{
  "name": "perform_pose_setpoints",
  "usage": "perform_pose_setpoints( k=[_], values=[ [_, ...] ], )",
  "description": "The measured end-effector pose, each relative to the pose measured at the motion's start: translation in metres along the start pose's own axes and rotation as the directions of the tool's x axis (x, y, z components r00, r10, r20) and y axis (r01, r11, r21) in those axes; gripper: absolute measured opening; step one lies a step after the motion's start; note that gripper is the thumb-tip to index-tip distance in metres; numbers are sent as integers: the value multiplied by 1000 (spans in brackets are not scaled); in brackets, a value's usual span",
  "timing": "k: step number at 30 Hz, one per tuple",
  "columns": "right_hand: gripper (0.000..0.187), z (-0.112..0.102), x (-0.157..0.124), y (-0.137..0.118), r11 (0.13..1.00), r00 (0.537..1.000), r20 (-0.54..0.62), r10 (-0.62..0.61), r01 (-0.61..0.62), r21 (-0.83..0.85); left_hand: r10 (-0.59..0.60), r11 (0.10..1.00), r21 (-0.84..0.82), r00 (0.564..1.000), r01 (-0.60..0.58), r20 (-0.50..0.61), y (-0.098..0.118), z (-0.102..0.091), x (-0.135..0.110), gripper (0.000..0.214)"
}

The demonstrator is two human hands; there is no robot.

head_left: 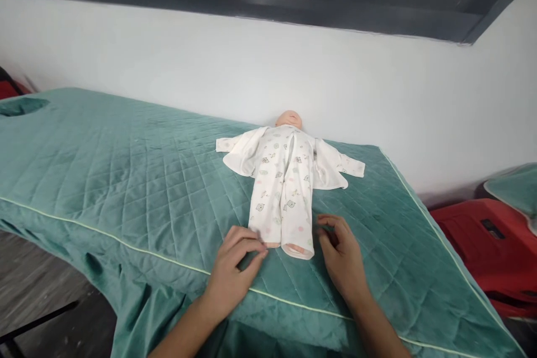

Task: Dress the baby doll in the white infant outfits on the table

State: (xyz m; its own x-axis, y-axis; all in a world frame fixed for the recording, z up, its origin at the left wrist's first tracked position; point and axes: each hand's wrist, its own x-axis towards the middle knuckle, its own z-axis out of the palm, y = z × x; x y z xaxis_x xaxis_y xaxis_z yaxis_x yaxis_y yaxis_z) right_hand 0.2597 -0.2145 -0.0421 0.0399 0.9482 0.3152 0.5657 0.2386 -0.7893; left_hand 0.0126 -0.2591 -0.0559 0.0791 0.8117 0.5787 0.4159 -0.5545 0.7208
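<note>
A baby doll lies on its back, head toward the wall, its face partly showing. It is dressed in a white baby top spread open at both sides, its sleeves stretched outward. White baby pants printed with small leaf-like figures lie over its body and legs, with peach-coloured trim at the cuffs. My left hand is at the left cuff, thumb and forefinger nearly together on its edge. Just right of the other leg, my right hand hovers with curved fingers apart, holding nothing.
The doll lies on a bed with a green quilted cover, edged in pale piping. A white wall runs behind it under a dark window frame. A red plastic chair stands at the right. There is a face hole at the far left.
</note>
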Motion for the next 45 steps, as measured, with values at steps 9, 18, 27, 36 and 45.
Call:
perform_pose_setpoints(
  k=[9,18,27,36,45],
  values=[
    [31,16,90,7,735,924,255,-285,381,-560,-48,877,480,994,-6,101,-69,-15,89,34],
    [24,26,117,11,686,933,289,-214,354,-636,58,822,472,872,-318,485,-102,9,156,57],
    [30,21,117,19,834,925,255,-281,367,-411,36,912,349,890,-215,454,-86,25,165,47],
    [30,3,98,25,899,885,327,-333,402,-173,14,861,456,907,-225,422,-94,28,166,45],
    [27,5,102,26,865,887,318,-336,424,-270,136,786,518,912,-338,388,-87,9,142,34]
  ],
)
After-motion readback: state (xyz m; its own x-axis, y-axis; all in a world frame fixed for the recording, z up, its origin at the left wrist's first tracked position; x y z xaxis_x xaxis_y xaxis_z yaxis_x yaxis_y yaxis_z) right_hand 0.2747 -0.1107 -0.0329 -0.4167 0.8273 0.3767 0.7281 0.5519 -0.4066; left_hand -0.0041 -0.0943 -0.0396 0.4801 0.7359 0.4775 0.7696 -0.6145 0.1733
